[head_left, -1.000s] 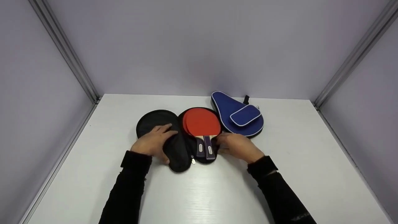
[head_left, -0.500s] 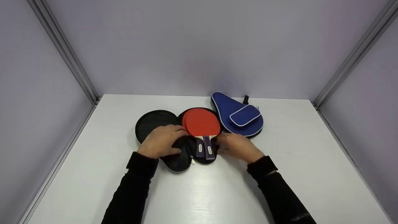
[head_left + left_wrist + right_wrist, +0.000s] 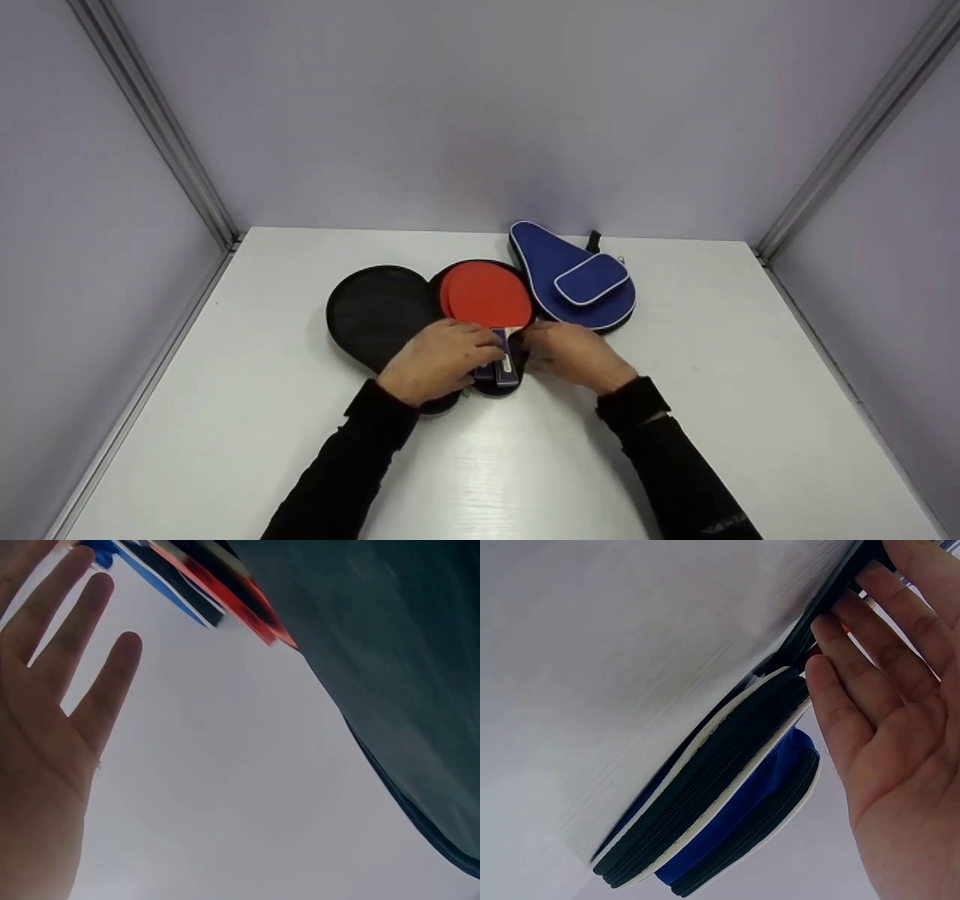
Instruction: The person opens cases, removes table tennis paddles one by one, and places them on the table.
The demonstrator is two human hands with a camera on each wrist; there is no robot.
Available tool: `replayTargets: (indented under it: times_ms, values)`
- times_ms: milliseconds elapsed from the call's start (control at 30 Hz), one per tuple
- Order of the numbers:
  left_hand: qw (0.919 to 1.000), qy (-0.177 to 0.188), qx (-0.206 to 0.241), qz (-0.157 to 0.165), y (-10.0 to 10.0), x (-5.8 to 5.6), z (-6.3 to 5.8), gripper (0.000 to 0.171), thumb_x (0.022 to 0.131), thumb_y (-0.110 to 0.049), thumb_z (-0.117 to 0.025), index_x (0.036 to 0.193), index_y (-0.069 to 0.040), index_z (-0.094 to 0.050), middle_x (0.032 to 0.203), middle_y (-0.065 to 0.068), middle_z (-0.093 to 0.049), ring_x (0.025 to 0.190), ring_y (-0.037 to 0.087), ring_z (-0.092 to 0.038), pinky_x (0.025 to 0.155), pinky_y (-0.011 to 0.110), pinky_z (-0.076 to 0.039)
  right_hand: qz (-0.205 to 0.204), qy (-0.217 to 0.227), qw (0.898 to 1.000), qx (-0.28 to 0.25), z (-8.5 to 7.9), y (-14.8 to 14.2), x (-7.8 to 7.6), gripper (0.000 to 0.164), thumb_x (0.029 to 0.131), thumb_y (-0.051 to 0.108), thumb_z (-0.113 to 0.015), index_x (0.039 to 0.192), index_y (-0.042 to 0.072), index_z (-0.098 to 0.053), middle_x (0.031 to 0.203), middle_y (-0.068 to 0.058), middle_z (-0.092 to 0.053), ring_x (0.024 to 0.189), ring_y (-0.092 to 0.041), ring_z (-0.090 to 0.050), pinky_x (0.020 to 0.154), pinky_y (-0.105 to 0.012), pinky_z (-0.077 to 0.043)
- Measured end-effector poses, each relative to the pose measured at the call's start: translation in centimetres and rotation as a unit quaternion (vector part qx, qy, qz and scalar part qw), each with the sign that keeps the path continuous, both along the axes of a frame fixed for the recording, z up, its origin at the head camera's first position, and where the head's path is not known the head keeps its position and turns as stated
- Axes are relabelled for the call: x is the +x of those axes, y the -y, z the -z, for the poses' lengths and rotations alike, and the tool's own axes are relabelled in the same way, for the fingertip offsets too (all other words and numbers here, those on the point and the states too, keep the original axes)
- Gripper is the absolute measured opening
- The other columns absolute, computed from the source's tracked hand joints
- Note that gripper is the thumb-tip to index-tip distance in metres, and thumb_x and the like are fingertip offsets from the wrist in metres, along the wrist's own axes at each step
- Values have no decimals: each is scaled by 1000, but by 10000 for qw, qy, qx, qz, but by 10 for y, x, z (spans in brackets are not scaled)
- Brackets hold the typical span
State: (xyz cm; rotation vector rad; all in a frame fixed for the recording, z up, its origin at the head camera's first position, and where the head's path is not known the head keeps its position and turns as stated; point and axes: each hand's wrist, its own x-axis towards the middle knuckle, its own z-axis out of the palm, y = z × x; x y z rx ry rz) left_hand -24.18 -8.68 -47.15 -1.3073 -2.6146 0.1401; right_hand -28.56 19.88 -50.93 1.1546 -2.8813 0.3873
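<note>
A black table tennis paddle case (image 3: 379, 307) lies unfolded on the white table. Its right half carries two red paddles (image 3: 491, 294), overlapping, handles toward me. My left hand (image 3: 442, 358) is over the paddle handles and covers part of them; its fingers are extended in the left wrist view, holding nothing. With my right hand (image 3: 574, 356) I pinch the right rim of the black case beside the handles. In the right wrist view, the fingertips (image 3: 825, 630) reach that dark edge.
Behind and right of the black case lies a blue paddle case (image 3: 551, 274) with white piping and a small pocket (image 3: 592, 279). It sits close to the right hand. Pale panels (image 3: 480, 112) enclose the white table (image 3: 712, 337) at the back and sides.
My left hand has moved right, from the case's left half to over the paddle handles. The right hand has stayed at the rim; case and paddles look unmoved.
</note>
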Motion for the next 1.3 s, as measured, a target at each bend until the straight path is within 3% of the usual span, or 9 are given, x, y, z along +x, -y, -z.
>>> replayTargets:
  times_ms: [267,467,633,800,1067,1300]
  values:
    - [9953,-796,-298,467,-23,8,16,37,111,-19,-80,144,-34,-83,148,-16,-82,144,8,-74,119,32,-63,-236,-378,9989,110,1,-2,1,19,101,23,-94,113,12,-85,113,-3,-84,103,-21,-81,91,-43,-70]
    - [9918,-1112,-550,297,-33,9,24,31,112,-22,-80,138,-37,-84,139,-19,-84,136,6,-76,110,30,-65,-348,-398,9984,185,-4,-5,2,17,102,22,-92,115,12,-86,115,-4,-86,106,-23,-82,93,-44,-71]
    - [9892,-1305,-621,225,-35,9,27,26,111,-25,-80,134,-37,-84,133,-17,-84,128,7,-77,103,30,-66,-727,-633,9950,267,-5,-8,0,23,105,22,-89,126,15,-91,127,-2,-91,117,-21,-87,101,-42,-72]
    - [9889,-1377,-534,178,-32,8,23,22,112,-27,-79,132,-36,-83,129,-15,-84,126,10,-78,102,31,-66,-935,-724,9926,284,-4,-9,-2,28,107,28,-87,132,16,-91,132,-1,-90,121,-19,-88,103,-40,-72]
    - [9894,-1434,47,230,-22,5,13,12,110,-31,-81,122,-31,-83,120,-11,-84,121,15,-79,98,33,-68,-882,-552,9937,409,-7,-4,1,36,106,34,-90,136,14,-89,139,-3,-88,124,-22,-87,105,-43,-72]
    - [9897,-1426,128,22,-14,3,-1,29,99,-30,-94,124,-26,-79,127,-10,-82,124,14,-79,107,32,-67,-840,-121,9956,404,-8,-1,3,37,107,36,-88,137,13,-88,139,-4,-88,120,-23,-88,102,-45,-73]
